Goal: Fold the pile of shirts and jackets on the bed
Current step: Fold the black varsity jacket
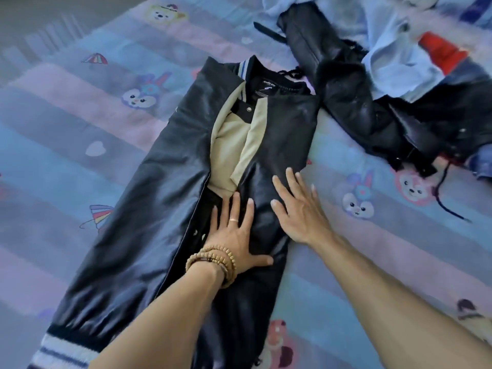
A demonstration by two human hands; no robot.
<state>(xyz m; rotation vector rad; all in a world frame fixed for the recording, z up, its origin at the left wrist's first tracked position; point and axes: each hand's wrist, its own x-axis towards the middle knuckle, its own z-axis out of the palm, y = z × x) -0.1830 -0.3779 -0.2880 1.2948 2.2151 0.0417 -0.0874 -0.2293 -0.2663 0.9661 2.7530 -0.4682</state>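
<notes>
Black bomber jacket (170,198) lies flat on the bed (80,134), collar away from the person, both sleeves folded inward, beige lining showing. Left hand (234,235) flat, fingers spread, pressing the jacket's middle; nothing gripped. Right hand (298,209) also flat, fingers straight, on the jacket's right edge. Unfolded pile (386,83) of dark jackets and a light blue shirt sits at upper right

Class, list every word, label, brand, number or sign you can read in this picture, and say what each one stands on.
Nothing can be quoted with confidence.
Neck label inside the collar of the black bomber jacket: a line of white lettering, too small and blurred to read.
Tag below it: fine white print, unreadable.
Bedsheet: cartoon animals, umbrellas and hearts only, no words.
</notes>
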